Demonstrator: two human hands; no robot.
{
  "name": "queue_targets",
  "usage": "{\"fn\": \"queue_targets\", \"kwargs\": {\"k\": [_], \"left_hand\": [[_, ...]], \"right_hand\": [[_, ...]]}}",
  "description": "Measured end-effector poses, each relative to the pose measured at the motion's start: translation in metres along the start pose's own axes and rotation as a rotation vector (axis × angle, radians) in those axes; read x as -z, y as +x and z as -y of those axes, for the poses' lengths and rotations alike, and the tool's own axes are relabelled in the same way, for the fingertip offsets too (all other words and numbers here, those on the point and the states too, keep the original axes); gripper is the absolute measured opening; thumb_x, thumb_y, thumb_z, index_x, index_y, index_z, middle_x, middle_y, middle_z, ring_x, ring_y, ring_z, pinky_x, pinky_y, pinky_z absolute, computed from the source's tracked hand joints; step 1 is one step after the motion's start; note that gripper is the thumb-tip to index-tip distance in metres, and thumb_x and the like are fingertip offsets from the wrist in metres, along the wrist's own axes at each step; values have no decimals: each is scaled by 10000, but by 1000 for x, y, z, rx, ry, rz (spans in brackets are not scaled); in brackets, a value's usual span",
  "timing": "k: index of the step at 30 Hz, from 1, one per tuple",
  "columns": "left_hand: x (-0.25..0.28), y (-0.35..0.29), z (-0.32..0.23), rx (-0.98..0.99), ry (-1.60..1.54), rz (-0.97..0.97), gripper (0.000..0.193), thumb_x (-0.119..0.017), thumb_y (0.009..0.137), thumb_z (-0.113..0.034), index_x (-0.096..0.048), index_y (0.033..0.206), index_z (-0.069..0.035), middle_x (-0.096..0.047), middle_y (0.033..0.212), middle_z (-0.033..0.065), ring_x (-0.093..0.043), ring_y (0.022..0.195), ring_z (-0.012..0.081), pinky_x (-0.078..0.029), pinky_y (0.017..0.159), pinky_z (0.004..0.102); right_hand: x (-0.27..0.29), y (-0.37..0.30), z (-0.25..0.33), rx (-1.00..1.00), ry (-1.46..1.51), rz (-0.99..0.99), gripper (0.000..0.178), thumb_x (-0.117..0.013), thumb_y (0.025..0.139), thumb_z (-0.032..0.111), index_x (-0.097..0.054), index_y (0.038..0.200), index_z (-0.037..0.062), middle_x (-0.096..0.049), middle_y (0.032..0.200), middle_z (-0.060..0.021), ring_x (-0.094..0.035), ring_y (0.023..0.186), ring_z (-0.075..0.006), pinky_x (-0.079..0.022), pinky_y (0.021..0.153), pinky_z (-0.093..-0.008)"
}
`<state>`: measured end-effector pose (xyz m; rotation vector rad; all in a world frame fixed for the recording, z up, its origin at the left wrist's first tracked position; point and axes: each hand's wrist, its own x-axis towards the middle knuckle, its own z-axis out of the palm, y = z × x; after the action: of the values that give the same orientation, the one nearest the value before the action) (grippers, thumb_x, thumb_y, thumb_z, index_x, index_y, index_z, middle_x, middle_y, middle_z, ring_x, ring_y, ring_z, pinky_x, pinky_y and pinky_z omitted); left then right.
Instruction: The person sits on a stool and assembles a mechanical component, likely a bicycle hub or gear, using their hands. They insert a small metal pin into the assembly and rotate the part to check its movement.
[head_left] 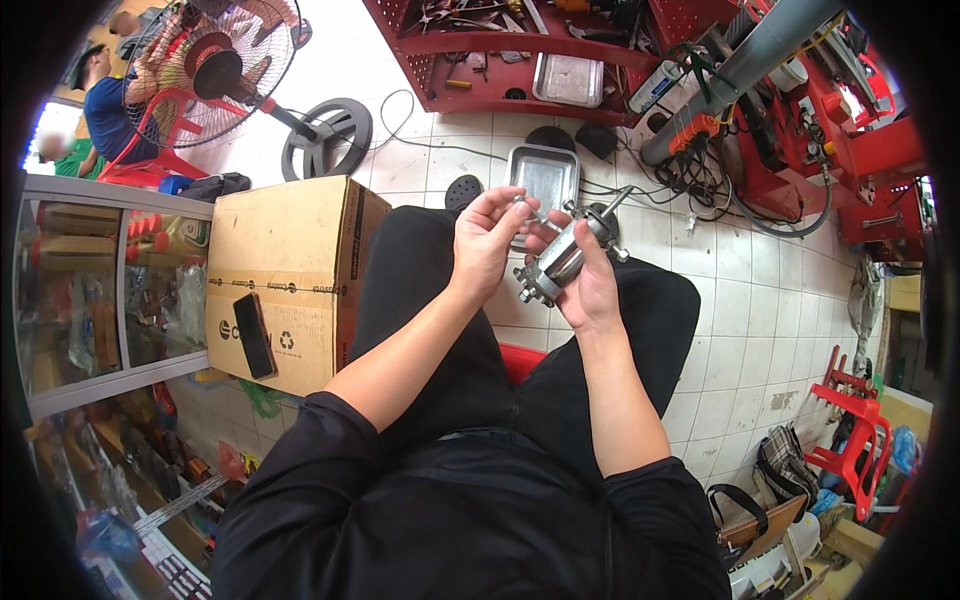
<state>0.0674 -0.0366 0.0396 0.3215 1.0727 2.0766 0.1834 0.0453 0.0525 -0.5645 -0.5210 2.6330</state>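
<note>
My right hand (590,288) is wrapped round a metal cylinder (563,262) with clamp-like ends, several bolts and a thin shaft standing out at its far right. The cylinder is held tilted above the gap between my knees. Just left of it, my left hand (483,243) pinches a thin metal rod (537,213) between thumb and fingertips. The rod's far end reaches toward the cylinder; I cannot tell whether the two are joined. Beyond the hands a grey metal tray (546,172) lies on the floor, partly hidden by my fingers.
A cardboard box (270,240) with a phone (254,336) on top stands at my left, beside a glass cabinet (85,290). A fan (215,72) and a seated person (112,115) are far left. Ahead is a red tool cart (480,75); cables (690,185) trail at right.
</note>
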Motion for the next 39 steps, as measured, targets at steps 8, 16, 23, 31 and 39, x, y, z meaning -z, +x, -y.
{"fn": "queue_targets", "kwargs": {"k": [8,16,23,31,39], "left_hand": [[-10,-5,-2,-90,121,67,195,-633,858,-28,-585,1045,0,-673,935,93,-620,774,94,-504,691,226],[-1,-2,2,-41,97,113,191,-627,859,-21,-587,1044,-1,-674,940,98,-637,816,115,-507,707,236],[0,0,4,-49,79,134,181,-617,872,-56,-582,1044,-11,-650,909,99,-613,768,120,-499,698,245],[-1,0,-8,125,-85,205,335,-613,889,-128,-480,1179,-27,-640,932,120,-627,788,144,-515,691,238],[3,3,1,118,137,87,293,-562,902,-125,-500,1167,-17,-613,959,98,-616,814,145,-501,694,252]], "right_hand": [[-7,2,-4,135,-97,-106,210,-660,845,100,-600,1035,32,-647,1027,-121,-628,858,-193,-521,770,-331],[-6,0,-7,158,-115,-117,233,-643,820,43,-578,1044,44,-625,1001,-92,-604,921,-201,-492,854,-353],[-5,3,-7,277,-201,-116,180,-672,784,9,-604,950,27,-645,880,-89,-637,784,-204,-511,761,-329],[3,3,-4,254,-167,-139,234,-651,809,63,-559,1022,30,-625,904,-102,-613,817,-190,-512,777,-339],[-2,0,-5,238,-167,-134,246,-662,803,82,-558,1021,36,-614,876,-97,-615,793,-186,-521,732,-313]]}}
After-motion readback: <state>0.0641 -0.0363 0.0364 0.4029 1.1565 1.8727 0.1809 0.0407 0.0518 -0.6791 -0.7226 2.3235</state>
